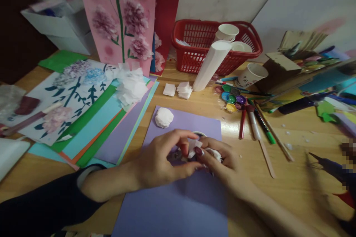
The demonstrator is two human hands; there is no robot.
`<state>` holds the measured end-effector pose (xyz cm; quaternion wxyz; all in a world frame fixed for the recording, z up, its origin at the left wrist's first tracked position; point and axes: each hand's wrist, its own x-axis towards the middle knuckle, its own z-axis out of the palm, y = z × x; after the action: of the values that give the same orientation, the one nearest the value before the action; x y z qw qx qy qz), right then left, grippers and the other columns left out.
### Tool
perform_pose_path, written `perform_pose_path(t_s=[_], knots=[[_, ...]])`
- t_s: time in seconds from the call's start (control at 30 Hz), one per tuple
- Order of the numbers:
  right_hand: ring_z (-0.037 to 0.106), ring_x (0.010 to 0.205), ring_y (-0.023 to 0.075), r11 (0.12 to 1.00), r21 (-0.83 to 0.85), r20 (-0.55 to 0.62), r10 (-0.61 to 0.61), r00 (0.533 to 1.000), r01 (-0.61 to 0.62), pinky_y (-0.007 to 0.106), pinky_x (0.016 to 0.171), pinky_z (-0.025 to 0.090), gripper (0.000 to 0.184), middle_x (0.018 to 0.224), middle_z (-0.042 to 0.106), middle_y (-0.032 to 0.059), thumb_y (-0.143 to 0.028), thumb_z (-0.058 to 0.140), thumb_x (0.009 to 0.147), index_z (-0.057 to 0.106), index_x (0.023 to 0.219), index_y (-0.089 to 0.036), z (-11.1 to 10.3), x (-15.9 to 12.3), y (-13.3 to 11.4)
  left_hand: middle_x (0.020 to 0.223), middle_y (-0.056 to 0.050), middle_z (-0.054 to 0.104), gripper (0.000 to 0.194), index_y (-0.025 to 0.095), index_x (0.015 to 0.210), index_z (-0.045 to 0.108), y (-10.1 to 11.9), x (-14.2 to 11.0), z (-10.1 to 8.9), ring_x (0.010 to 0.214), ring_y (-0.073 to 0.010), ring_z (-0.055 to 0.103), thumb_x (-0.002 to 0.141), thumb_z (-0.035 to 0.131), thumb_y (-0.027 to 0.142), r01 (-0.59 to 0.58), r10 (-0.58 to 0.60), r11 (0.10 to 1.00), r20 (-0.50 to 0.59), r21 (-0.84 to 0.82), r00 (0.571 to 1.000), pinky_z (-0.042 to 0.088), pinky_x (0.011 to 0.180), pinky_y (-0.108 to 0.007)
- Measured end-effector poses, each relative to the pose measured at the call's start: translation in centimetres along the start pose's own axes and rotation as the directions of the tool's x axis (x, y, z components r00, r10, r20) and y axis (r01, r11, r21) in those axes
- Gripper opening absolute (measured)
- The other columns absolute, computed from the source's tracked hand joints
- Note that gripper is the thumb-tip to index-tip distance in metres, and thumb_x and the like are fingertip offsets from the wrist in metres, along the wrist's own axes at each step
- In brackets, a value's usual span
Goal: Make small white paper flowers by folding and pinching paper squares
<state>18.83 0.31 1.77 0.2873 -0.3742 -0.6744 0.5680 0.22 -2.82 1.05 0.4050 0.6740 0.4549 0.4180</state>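
Both of my hands meet over a sheet of purple paper (172, 207). A small piece of white tissue paper (194, 148) sits between them. My left hand (164, 155) curls its fingers and thumb about it, one fingertip touching its edge. In my right hand (225, 159) is a crumpled white tissue ball (215, 153), partly covered by the fingers; the thumb presses on the tissue piece. Behind the hands shows a round rim (199, 133), mostly hidden. Another crumpled white ball (164, 117) lies on the purple sheet, apart from my hands.
Two stacks of white squares (184, 90) and a white roll (211, 66) stand before a red basket (191, 57). Paint pots (231, 98), pens (261, 122) and a wooden stick (267, 159) lie right. Coloured sheets (111, 133) are left. A blurred glue gun (330, 168) is far right.
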Motion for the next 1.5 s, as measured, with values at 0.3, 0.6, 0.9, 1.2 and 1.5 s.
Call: perform_pose_path(t_s=[0.3, 0.6, 0.9, 1.2, 1.5], knots=[[0.039, 0.044, 0.0080, 0.967, 0.173, -0.088, 0.203, 0.975, -0.186, 0.020, 0.042, 0.031, 0.037, 0.053, 0.050, -0.0036, -0.052, 0.063, 0.083, 0.060, 0.072, -0.017, -0.03, 0.09, 0.11, 0.082, -0.008, 0.075, 0.014, 0.012, 0.085, 0.073, 0.55, 0.64, -0.76, 0.079, -0.0151, 0.070, 0.084, 0.060, 0.009, -0.134, 0.140, 0.989, -0.112, 0.056, 0.984, 0.055, 0.074, -0.025], [0.041, 0.047, 0.0084, 0.980, 0.153, -0.060, 0.141, 0.988, -0.130, 0.020, 0.042, 0.031, 0.030, 0.056, 0.052, -0.0025, -0.046, 0.064, 0.085, 0.066, 0.078, -0.016, -0.08, 0.17, 0.02, 0.086, -0.008, 0.079, 0.016, 0.010, 0.088, 0.076, 0.11, 0.69, -0.56, 0.081, -0.0145, 0.074, 0.077, 0.066, 0.005, -0.200, 0.217, 0.974, -0.181, 0.108, 0.959, 0.058, 0.079, -0.019], [0.041, 0.050, 0.0072, 0.970, 0.225, -0.043, 0.103, 0.994, -0.091, 0.018, 0.045, 0.033, 0.012, 0.060, 0.055, -0.0028, -0.029, 0.068, 0.084, 0.071, 0.080, -0.018, -0.07, 0.09, -0.06, 0.086, -0.006, 0.079, 0.016, 0.011, 0.088, 0.077, -0.03, 0.37, -0.53, 0.080, -0.0124, 0.074, 0.079, 0.064, 0.007, -0.100, 0.117, 0.990, -0.194, 0.095, 0.974, 0.057, 0.076, -0.015], [0.042, 0.048, 0.0070, 0.971, 0.226, -0.054, 0.090, 0.994, -0.076, 0.018, 0.043, 0.033, 0.017, 0.056, 0.054, -0.0032, -0.027, 0.064, 0.087, 0.073, 0.076, -0.018, -0.02, 0.20, 0.20, 0.088, -0.009, 0.079, 0.017, 0.010, 0.089, 0.076, 0.47, 0.41, -0.36, 0.079, -0.0157, 0.075, 0.075, 0.068, 0.012, -0.023, 0.026, 1.000, -0.175, 0.018, 0.984, 0.060, 0.073, -0.018], [0.043, 0.048, 0.0071, 0.975, 0.186, -0.060, 0.133, 0.989, -0.120, 0.018, 0.044, 0.034, 0.018, 0.060, 0.060, -0.0009, -0.031, 0.066, 0.085, 0.071, 0.076, -0.016, -0.02, 0.09, 0.41, 0.086, -0.007, 0.076, 0.017, 0.014, 0.092, 0.068, -0.06, 0.23, -0.25, 0.078, -0.0170, 0.073, 0.087, 0.056, 0.025, 0.194, -0.214, 0.972, -0.154, -0.134, 0.965, 0.059, 0.067, -0.024]])
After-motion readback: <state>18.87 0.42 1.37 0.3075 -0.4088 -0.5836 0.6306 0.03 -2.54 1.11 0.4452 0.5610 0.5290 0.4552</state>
